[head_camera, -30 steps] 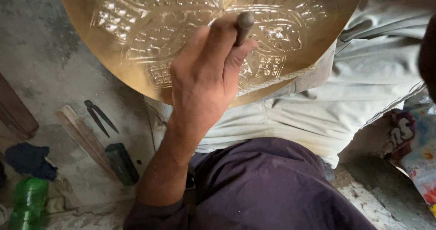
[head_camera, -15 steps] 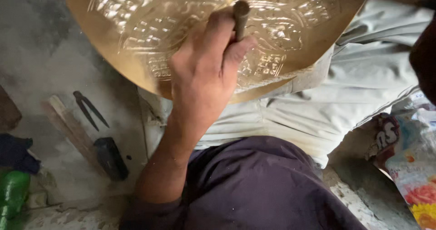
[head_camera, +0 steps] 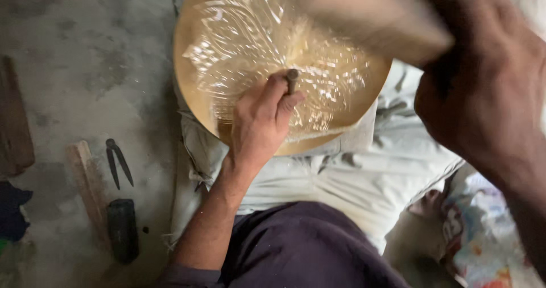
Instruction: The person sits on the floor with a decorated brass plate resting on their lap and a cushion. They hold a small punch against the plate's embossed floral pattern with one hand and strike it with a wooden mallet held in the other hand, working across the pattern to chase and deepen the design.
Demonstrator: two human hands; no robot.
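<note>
Dark pliers [head_camera: 118, 162] and a hammer [head_camera: 108, 217] lie far left. Our left hand [head_camera: 259, 126] grips an upright punch [head_camera: 292, 81], tip down on the brass plate [head_camera: 273, 55]. Our right hand [head_camera: 483, 83] clutches a blurred wooden mallet [head_camera: 369, 18], pointing left.

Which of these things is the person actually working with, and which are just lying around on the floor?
In use:
- left hand holding a punch
- brass plate under it
- right hand gripping a blurred wooden handle

Lying about:
- dividers
- dark block
- wooden strip
- printed wrapper
</note>
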